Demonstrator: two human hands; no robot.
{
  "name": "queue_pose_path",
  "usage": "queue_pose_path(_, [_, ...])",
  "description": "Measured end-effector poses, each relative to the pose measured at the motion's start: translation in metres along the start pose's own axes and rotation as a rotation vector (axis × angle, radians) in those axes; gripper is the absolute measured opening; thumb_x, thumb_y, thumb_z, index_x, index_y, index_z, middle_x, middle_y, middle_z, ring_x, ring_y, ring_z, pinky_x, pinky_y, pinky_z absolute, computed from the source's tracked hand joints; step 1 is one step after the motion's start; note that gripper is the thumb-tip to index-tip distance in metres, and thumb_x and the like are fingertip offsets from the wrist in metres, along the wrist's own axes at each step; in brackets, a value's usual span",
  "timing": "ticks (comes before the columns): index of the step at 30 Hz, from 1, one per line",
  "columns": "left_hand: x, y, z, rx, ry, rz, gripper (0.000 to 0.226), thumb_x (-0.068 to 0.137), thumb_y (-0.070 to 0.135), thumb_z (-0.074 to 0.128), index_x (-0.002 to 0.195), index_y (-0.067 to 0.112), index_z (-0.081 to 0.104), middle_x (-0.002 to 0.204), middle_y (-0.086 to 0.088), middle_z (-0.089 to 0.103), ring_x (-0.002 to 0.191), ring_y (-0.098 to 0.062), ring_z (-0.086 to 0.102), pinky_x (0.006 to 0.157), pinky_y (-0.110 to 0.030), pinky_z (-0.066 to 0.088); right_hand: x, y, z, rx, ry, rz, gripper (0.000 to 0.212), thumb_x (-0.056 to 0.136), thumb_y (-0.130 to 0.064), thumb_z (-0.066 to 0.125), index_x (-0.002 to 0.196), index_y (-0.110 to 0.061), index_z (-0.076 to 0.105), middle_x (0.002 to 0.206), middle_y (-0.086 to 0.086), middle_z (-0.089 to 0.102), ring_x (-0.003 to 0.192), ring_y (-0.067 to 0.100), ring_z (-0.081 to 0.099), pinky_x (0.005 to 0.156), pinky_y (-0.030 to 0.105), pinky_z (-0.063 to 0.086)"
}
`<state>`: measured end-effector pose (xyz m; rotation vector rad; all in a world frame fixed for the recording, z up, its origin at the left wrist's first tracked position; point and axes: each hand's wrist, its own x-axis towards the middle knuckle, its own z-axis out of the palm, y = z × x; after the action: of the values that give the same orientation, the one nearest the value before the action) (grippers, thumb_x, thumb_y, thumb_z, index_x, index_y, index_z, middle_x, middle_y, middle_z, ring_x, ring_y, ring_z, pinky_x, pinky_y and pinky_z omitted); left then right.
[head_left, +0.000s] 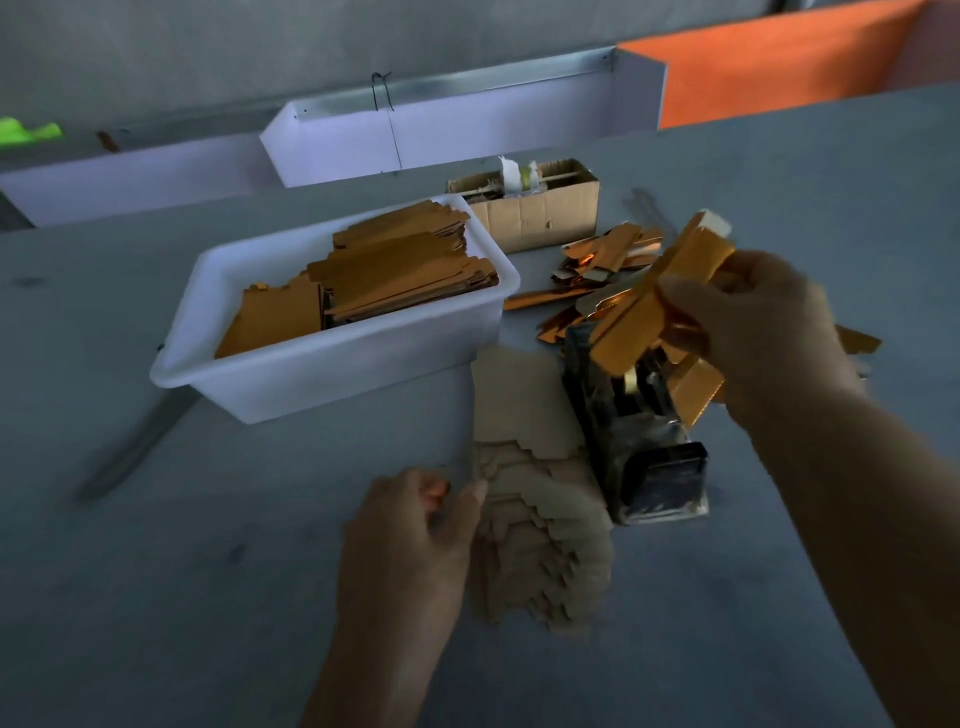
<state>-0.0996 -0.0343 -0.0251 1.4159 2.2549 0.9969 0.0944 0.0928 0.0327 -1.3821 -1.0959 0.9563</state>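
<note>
My right hand (753, 332) grips a folded gold carton blank (670, 296), lifted above a dark metal device (639, 441) on the table. My left hand (410, 540) rests low on the table, its thumb and fingers touching the left edge of a fanned stack of flat beige blanks (535, 530). A white plastic tub (332, 374) at centre left holds stacks of gold blanks (395, 275). More loose gold blanks (597, 265) lie scattered behind the device.
A small open cardboard box (540, 213) stands behind the tub. White trays (457, 135) line the table's far edge, with an orange panel (779, 73) at the back right. A grey metal strip (140, 441) lies to the left of the tub.
</note>
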Motion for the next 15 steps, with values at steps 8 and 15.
queue_pose_path(8, [0.02,0.006,0.018,-0.238,-0.253,-0.218,0.029,0.07,0.033,0.083,0.08,0.021,0.059,0.072,0.01,0.066,0.057,0.005,0.059,0.051,-0.013,0.043,0.047,0.011,-0.001,-0.214,0.164,0.261,0.049,0.085,-0.033,0.069,0.122,-0.008,0.05,0.102,0.005,0.056,0.084,0.019,0.057,0.063,0.029,0.05])
queue_pose_path(15, [0.031,0.002,0.012,-0.406,-0.321,-0.338,0.031,0.075,0.036,0.077,0.07,0.011,0.059,0.059,0.001,0.063,0.051,-0.007,0.061,0.05,-0.021,0.051,-0.027,0.007,0.001,-0.5,0.139,-0.37,0.034,0.087,-0.022,0.061,0.121,-0.023,0.06,0.125,0.003,0.052,0.102,0.014,0.051,0.082,0.009,0.038])
